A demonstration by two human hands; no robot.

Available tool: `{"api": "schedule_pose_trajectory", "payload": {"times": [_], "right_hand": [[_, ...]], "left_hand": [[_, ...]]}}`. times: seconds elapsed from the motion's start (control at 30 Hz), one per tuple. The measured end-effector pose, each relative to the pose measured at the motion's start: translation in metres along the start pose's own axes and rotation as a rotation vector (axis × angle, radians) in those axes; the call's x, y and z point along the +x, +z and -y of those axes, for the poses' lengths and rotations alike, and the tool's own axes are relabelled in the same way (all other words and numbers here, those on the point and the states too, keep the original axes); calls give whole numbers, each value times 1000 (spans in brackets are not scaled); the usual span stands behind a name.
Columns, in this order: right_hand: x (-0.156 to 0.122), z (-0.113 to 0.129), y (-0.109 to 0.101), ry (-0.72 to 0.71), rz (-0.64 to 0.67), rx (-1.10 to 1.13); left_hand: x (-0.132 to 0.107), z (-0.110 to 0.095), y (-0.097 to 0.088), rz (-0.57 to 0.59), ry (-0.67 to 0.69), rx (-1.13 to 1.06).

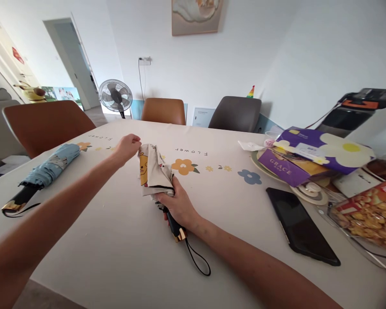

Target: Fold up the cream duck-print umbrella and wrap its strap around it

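A cream folding umbrella (154,169) with a yellow cartoon print lies collapsed over the middle of the table, its canopy folds loosely gathered. My right hand (180,204) is wrapped round its lower canopy, just above the black handle with a gold end and a wrist loop. At the far end of the canopy, my left hand (128,148) has its fingers closed in a pinch on the fabric's edge; the fingertips are partly hidden. To the left of my left forearm rests a light blue folded umbrella (49,167), its black and gold handle pointing towards me.
A black phone (302,225) lies at the right. Beyond it are a purple tissue pack (279,165), a plate (260,161) and a bag of snacks (373,210). Chairs (163,110) line the far table edge, and a fan (116,95) stands behind.
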State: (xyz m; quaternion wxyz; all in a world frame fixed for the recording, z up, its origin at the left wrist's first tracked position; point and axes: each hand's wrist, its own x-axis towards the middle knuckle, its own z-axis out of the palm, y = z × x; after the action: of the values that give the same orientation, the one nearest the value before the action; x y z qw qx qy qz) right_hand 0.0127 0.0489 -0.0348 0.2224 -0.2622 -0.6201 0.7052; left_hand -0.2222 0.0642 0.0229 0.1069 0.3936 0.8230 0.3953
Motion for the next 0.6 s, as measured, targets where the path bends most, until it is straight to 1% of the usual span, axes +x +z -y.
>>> {"api": "schedule_pose_trajectory", "payload": {"times": [0.07, 0.1, 0.13, 0.17, 0.23, 0.27, 0.3, 0.33, 0.43, 0.5, 0.6], "right_hand": [[-1, -2, -1, 3, -22, 41], [-2, -3, -1, 10, -33, 62], [-2, -4, -2, 13, -42, 82], [-3, -5, -1, 9, -49, 102], [-4, -4, 0, -19, -53, 150], [-5, -3, 2, -35, -51, 185], [-6, -1, 3, -45, -48, 226], [-7, 2, 5, -47, -46, 272], [-12, 13, 10, 4, -31, 382], [-16, 19, 14, 68, 14, 390], [-23, 23, 20, 166, 100, 366]], "left_hand": [[-21, 10, 6, 0, -103, -296], [-32, 14, 10, 52, -155, -431], [-44, 16, 13, 143, -197, -567], [-54, 18, 16, 292, -235, -687], [-73, 21, 22, 652, -279, -876], [-80, 21, 24, 760, -264, -961], [-86, 22, 27, 837, -249, -1023], [-90, 22, 29, 874, -233, -1073], [-95, 23, 36, 864, -216, -1166], [-97, 23, 41, 865, -212, -1216], [-102, 24, 47, 929, -229, -1201]]}}
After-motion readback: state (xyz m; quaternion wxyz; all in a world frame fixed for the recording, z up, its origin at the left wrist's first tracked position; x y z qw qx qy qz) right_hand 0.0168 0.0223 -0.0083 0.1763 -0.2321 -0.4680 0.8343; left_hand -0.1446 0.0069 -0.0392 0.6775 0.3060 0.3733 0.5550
